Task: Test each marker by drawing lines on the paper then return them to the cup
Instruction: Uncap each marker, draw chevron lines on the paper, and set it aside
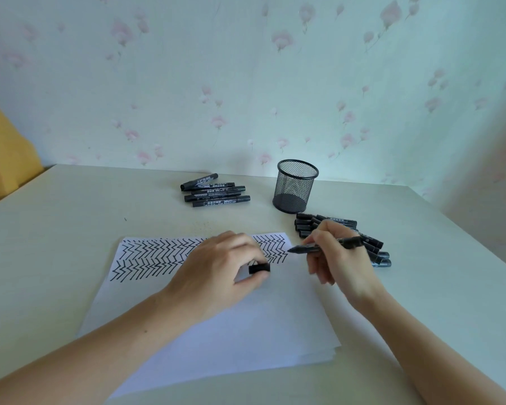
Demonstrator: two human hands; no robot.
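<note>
A white sheet of paper [246, 325] lies on the table, its upper part covered with rows of black zigzag lines [146, 258]. My left hand [216, 273] rests over the paper and pinches a black marker cap [259, 268]. My right hand [338, 258] grips an uncapped black marker [327, 245], its tip pointing left just off the paper's upper right corner. The black mesh cup [295, 186] stands behind, with nothing showing above its rim. Several capped markers [216, 191] lie left of the cup. Another pile of markers [371, 244] lies behind my right hand.
The pale table [70, 229] meets a flowered wall [246, 83] at the back. A yellow curtain [0, 141] hangs at the far left. The table's right edge runs diagonally past the marker pile.
</note>
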